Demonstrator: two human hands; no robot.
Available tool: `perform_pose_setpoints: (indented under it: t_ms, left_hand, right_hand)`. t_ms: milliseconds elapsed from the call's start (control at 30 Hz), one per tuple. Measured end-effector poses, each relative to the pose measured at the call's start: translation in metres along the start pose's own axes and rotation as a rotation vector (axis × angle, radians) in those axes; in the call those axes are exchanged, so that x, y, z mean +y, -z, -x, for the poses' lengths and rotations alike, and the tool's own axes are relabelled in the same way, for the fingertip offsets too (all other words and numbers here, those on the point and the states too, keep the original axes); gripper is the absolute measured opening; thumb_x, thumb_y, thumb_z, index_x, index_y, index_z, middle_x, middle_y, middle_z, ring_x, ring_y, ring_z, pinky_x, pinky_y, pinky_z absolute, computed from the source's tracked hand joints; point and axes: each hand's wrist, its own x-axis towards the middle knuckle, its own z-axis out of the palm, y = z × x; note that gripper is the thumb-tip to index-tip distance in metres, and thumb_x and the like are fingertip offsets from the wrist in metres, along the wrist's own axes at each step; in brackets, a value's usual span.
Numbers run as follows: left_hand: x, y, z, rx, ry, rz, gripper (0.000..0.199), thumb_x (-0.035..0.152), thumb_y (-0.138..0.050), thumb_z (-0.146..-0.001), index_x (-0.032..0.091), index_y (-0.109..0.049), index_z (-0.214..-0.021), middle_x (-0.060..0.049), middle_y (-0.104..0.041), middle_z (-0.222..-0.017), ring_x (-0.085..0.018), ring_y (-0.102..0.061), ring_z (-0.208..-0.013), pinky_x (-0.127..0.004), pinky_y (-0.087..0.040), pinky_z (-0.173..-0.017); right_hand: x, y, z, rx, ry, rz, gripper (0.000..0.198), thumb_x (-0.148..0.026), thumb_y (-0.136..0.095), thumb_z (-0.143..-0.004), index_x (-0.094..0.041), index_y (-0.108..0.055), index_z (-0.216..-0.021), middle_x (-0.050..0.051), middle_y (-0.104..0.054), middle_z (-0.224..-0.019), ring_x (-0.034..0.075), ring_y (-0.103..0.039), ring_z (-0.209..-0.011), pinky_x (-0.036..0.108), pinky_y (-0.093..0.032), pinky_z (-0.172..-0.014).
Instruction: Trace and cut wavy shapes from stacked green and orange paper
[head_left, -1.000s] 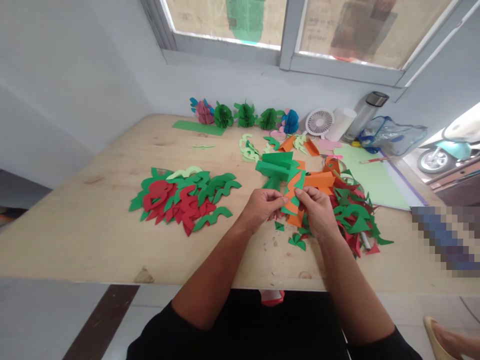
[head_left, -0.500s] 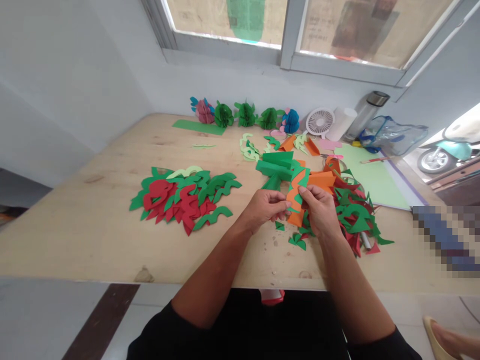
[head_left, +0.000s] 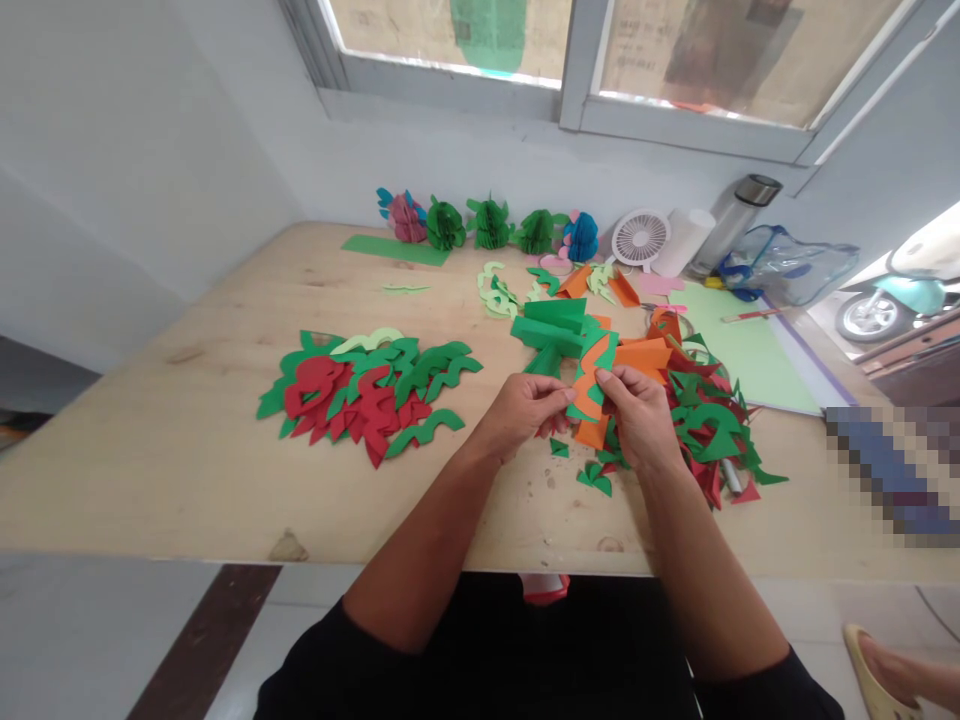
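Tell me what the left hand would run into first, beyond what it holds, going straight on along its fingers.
The left hand pinches the edge of the green and orange paper; past that, it would likely meet the right hand first, though depth is unclear.

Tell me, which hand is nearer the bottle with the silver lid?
Right. The right hand is in front of the bottle and left of it; the left hand is also in front, but farther left. Both hold the green-and-orange paper.
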Motion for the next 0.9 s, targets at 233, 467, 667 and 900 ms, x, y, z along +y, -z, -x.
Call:
perform_pose_setpoints:
  t_ms: [233, 467, 667, 900]
  left_hand:
    - [0.002, -0.0008, 0.0011, 0.029, 0.003, -0.013, 0.031, 0.043, -0.075, -0.073, 0.014, -0.067, -0.065, 0.0, -0.061, -0.049, -0.007, -0.047, -0.041, -0.017, -0.034, -0.04]
    - [0.001, -0.0007, 0.0004, 0.03, 0.011, 0.019, 0.022, 0.033, -0.071, -0.074, 0.014, -0.066, -0.065, 0.001, -0.059, -0.047, -0.006, -0.045, -0.039, -0.017, -0.033, -0.04]
    - [0.0015, -0.0006, -0.0002, 0.041, 0.022, 0.01, 0.019, 0.03, -0.069, -0.074, 0.014, -0.066, -0.064, 0.0, -0.059, -0.047, -0.006, -0.046, -0.039, -0.017, -0.034, -0.04]
    - [0.0011, -0.0003, -0.0009, 0.044, 0.027, 0.008, 0.017, 0.027, -0.066, -0.075, 0.014, -0.065, -0.063, 0.001, -0.059, -0.046, -0.006, -0.046, -0.038, -0.018, -0.032, -0.039]
  right_hand:
    - [0.0016, 0.0008, -0.0007, -0.009, -0.017, -0.016, 0.039, -0.054, -0.081, -0.06, -0.021, -0.059, -0.061, -0.006, -0.049, -0.053, 0.009, -0.038, -0.049, 0.024, -0.031, -0.048]
    - [0.0023, 0.0011, -0.0015, -0.01, -0.022, -0.019, 0.039, -0.053, -0.081, -0.059, -0.021, -0.06, -0.061, -0.006, -0.049, -0.052, 0.009, -0.039, -0.049, 0.024, -0.031, -0.048]
    - [0.001, 0.0005, -0.0013, -0.008, -0.002, 0.022, 0.04, -0.054, -0.08, -0.059, -0.021, -0.058, -0.059, -0.005, -0.047, -0.051, 0.009, -0.039, -0.049, 0.024, -0.031, -0.047]
    - [0.0002, 0.0, -0.0001, -0.009, -0.007, 0.003, 0.04, -0.052, -0.081, -0.06, -0.021, -0.056, -0.058, -0.007, -0.044, -0.05, 0.008, -0.038, -0.048, 0.023, -0.029, -0.047]
